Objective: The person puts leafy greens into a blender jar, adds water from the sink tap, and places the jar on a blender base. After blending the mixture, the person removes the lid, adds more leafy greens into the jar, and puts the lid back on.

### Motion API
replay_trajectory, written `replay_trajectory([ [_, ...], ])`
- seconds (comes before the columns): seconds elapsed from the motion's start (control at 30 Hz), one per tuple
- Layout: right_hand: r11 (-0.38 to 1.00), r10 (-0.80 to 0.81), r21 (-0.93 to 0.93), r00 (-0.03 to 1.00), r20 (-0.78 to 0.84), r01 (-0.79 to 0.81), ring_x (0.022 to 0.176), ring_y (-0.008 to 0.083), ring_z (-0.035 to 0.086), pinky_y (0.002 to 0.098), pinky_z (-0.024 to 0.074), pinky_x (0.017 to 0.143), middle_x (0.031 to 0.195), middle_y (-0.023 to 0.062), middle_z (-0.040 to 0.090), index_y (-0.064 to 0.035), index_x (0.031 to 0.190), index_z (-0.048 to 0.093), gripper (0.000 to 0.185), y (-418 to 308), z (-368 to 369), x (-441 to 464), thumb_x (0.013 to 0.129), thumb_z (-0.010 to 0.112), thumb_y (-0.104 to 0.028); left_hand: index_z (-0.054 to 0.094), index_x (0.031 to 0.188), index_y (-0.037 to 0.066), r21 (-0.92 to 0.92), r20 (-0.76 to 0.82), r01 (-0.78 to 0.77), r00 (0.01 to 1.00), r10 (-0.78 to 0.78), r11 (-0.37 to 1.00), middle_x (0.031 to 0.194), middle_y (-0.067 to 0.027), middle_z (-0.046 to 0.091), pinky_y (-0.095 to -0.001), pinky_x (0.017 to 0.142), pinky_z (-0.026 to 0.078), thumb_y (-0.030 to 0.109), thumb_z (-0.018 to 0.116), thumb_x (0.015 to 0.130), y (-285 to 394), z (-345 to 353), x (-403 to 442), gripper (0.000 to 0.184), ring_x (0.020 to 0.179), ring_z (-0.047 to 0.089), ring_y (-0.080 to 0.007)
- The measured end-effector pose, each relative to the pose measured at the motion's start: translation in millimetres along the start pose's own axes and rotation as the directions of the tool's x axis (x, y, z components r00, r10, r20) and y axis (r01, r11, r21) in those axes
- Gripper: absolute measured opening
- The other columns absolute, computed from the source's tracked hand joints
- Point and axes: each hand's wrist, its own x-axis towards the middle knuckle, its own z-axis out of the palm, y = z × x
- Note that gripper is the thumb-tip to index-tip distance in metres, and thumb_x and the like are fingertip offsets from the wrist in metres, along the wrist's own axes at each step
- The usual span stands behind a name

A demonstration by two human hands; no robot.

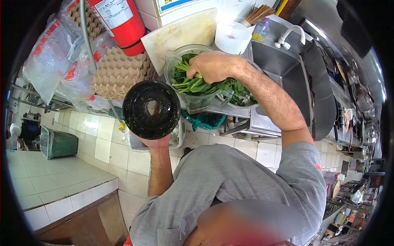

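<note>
My left hand holds a round black lid-like piece from below. This piece is bowl-shaped, wet-looking, with a pale spot at its centre and small green bits on it. Its fingers are mostly hidden behind it. My right hand is closed around leafy greens at the top of a large clear jug with a handle. Leaves and stems fill the jug's top. Just right of it, partly under my right forearm, sits a bowl holding more greens.
A steel sink with a white faucet lies to the right. Behind the jug are a cutting board and a white tub. Egg trays and a fire extinguisher stand left. Below hangs a green-lined bin.
</note>
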Motion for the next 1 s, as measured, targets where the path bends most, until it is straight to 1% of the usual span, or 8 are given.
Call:
replay_trajectory([
  [0.27, 0.988, 0.067, -0.149, 0.984, 0.164, -0.043, 0.103, 0.0305, 0.054, 0.0389, 0.0453, 0.082, 0.114, 0.0108, 0.051, -0.0239, 0.119, 0.057, 0.059, -20.1, -24.4, -16.3, 0.061, 0.067, -0.012, 0.042, 0.131, 0.015, 0.0, 0.035, 0.028, 0.999, -0.028, 1.0, 0.133, -0.0095, 0.042, -0.0508, 0.102, 0.034, 0.059, 0.034, 0.085, 2.1, 7.6, -4.0, 0.064, 0.122, 0.04, -0.0317],
  [0.47, 0.981, -0.179, 0.015, 0.931, -0.318, 0.194, 0.12, 0.0268, 0.044, 0.0339, 0.0415, 0.091, 0.136, 0.0138, 0.039, -0.022, 0.127, 0.051, 0.066, 0.1, -42.9, -75.6, 0.065, 0.074, -0.026, 0.042, 0.131, 0.016, -0.012, 0.007, 0.041, 0.999, -0.041, 0.999, 0.133, -0.0081, 0.042, -0.0504, 0.102, 0.033, 0.059, 0.033, 0.086, 4.2, 10.4, -7.1, 0.063, 0.123, 0.039, -0.0305],
  [0.53, 0.962, 0.112, 0.268, 0.815, -0.569, 0.055, 0.119, 0.0262, 0.042, 0.0344, 0.0394, 0.093, 0.135, 0.0106, 0.04, -0.0185, 0.133, 0.044, 0.079, 7.8, -27.7, -106.0, 0.064, 0.078, -0.037, 0.042, 0.131, 0.017, -0.011, -0.022, 0.039, 0.999, -0.039, 0.999, 0.133, -0.0076, 0.042, -0.0503, 0.102, 0.033, 0.059, 0.033, 0.086, 5.4, 7.1, -6.8, 0.062, 0.123, 0.039, -0.03],
  [0.63, 0.633, 0.395, 0.752, 0.759, -0.518, 0.184, 0.11, 0.0232, 0.045, 0.0365, 0.0433, 0.089, 0.135, 0.0122, 0.038, -0.017, 0.138, 0.034, 0.084, 27.2, 40.0, -115.0, 0.068, 0.078, -0.03, 0.041, 0.132, 0.017, -0.008, -0.008, 0.006, 1.0, -0.006, 1.0, 0.133, -0.007, 0.042, -0.0502, 0.103, 0.033, 0.059, 0.032, 0.087, 8.0, -2.7, -5.3, 0.062, 0.123, 0.039, -0.0292],
  [0.73, 0.565, 0.553, 0.818, 0.686, -0.472, 0.107, 0.096, 0.0132, 0.05, 0.0243, 0.0435, 0.08, 0.12, 0.0073, 0.051, -0.0142, 0.135, 0.04, 0.077, 12.2, 63.1, -97.7, 0.069, 0.077, -0.025, 0.041, 0.132, 0.018, 0.018, -0.003, 0.0, 1.0, 0.0, 1.0, 0.133, -0.007, 0.042, -0.0499, 0.103, 0.033, 0.059, 0.032, 0.087, 7.4, -4.7, -3.4, 0.061, 0.123, 0.039, -0.0288],
  [0.8, 0.668, 0.499, 0.715, 0.591, -0.634, 0.204, 0.094, 0.0153, 0.054, 0.0273, 0.0445, 0.08, 0.11, 0.0079, 0.056, -0.0101, 0.127, 0.049, 0.059, 6.7, 57.9, -79.3, 0.075, 0.073, -0.023, 0.041, 0.132, 0.017, 0.052, 0.012, -0.015, 1.0, 0.015, 0.999, 0.133, -0.0071, 0.042, -0.0497, 0.103, 0.033, 0.056, 0.031, 0.088, 8.5, -3.3, -2.4, 0.059, 0.123, 0.04, -0.0291],
  [0.87, 0.948, 0.256, 0.319, 0.581, -0.772, 0.007, 0.095, 0.019, 0.057, 0.0287, 0.0451, 0.081, 0.11, 0.0094, 0.057, -0.0071, 0.12, 0.055, 0.044, -0.7, 37.1, -70.1, 0.079, 0.067, -0.017, 0.041, 0.132, 0.017, 0.045, 0.025, -0.01, 1.0, 0.009, 0.999, 0.133, -0.0075, 0.042, -0.0496, 0.102, 0.034, 0.055, 0.031, 0.088, 9.4, 4.0, -4.5, 0.058, 0.123, 0.04, -0.0291],
  [1.0, 0.998, 0.0, 0.039, 0.695, -0.719, 0.04, 0.088, 0.0281, 0.061, 0.0334, 0.0494, 0.074, 0.104, 0.0124, 0.059, -0.0022, 0.104, 0.063, 0.026, -2.2, 17.1, -51.0, 0.079, 0.064, -0.008, 0.04, 0.132, 0.016, 0.071, 0.038, -0.037, 0.999, 0.034, 0.997, 0.133, -0.0089, 0.042, -0.0493, 0.1, 0.037, 0.052, 0.031, 0.089, 9.6, 5.1, -2.2, 0.057, 0.122, 0.042, -0.0292],
])
